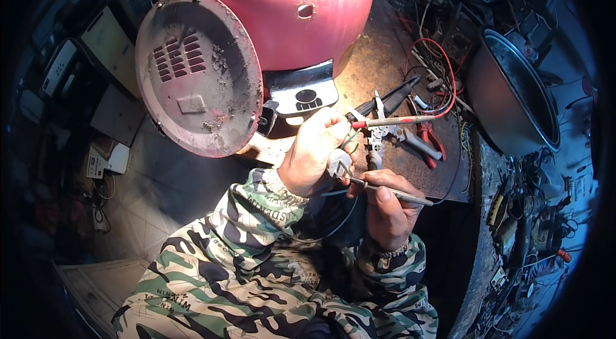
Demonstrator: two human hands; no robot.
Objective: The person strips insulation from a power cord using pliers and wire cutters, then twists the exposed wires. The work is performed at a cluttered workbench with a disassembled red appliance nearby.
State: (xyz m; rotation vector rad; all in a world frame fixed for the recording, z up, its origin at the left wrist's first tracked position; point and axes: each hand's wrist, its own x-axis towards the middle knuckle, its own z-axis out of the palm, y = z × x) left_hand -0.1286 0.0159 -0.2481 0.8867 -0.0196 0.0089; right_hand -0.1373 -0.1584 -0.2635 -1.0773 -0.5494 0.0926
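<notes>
My left hand (312, 154) is closed, its thumb and fingers pinched near the end of a red test probe (391, 122) that points to the right. Against the same hand sits a small round grey metal part (338, 162) with thin wires by it. My right hand (390, 209) grips a dark test probe (404, 196) like a pen, its tip at the lower edge of the round part. Whether the tip touches it, I cannot tell. Beyond my hands stands the overturned pink-red rice cooker body (282, 18), open at its underside, with parts inside.
The dirty round bottom cover (192, 105) leans against the cooker's left side. Red-handled pliers (430, 140) and other tools lie on the worn brown bench (378, 44). A red lead (453, 76) loops over it. At right stands a metal pot (507, 95), amid tangled wires and scrap.
</notes>
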